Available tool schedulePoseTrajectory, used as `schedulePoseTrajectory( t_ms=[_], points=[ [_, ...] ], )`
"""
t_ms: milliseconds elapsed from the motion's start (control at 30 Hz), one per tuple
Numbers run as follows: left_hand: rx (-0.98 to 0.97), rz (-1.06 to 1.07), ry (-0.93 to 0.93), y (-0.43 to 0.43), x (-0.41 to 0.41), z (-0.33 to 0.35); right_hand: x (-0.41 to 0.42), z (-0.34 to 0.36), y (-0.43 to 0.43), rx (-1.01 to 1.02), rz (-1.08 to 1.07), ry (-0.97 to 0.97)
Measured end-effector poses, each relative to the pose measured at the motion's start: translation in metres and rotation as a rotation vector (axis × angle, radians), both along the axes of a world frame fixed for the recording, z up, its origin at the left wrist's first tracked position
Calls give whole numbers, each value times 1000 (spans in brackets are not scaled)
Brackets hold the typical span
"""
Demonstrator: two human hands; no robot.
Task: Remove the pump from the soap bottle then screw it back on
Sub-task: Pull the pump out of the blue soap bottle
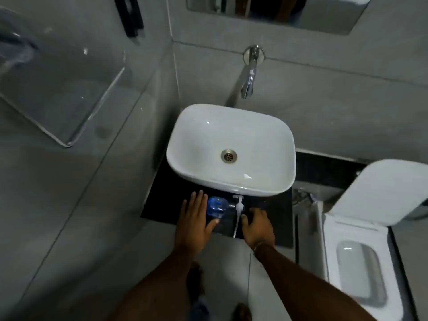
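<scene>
A clear blue soap bottle [216,206] lies on its side on the black counter [273,218], its neck pointing right. The white pump [238,203] is out of the bottle and lies just off the neck, its thin tube trailing toward the counter's front edge. My left hand [196,220] rests flat to the left of the bottle, fingers spread and thumb reaching under its near side. My right hand [256,225] lies on the counter just right of the tube, fingertips close to it, holding nothing.
A white basin [287,158] sits on the counter right behind the bottle, with a chrome wall tap [249,75] above it. A toilet [361,262] with its lid raised stands at the right. A glass shelf [69,107] juts from the left wall.
</scene>
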State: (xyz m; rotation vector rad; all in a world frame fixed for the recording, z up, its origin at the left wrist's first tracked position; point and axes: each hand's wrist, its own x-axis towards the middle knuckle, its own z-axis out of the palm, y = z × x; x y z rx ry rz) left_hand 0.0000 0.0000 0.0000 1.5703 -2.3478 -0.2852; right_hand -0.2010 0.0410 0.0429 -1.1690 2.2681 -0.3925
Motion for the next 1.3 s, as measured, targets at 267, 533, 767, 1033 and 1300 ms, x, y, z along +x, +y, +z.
schedulePoseTrajectory(
  t_ms=[267,533,767,1033,1300],
  points=[
    [54,-80,74,-23,3,-14,19,-11,-50,134,-204,-139],
    [109,-115,149,-30,7,-19,12,-9,-50,102,-275,-138],
    [83,-122,179,-31,9,-21,8,63,0,-344,-382,-296],
    [35,-106,186,-31,8,-26,44,97,-21,-759,-299,-463],
    [15,-104,171,-32,8,-28,53,75,-20,-746,-185,-462]
  ],
)
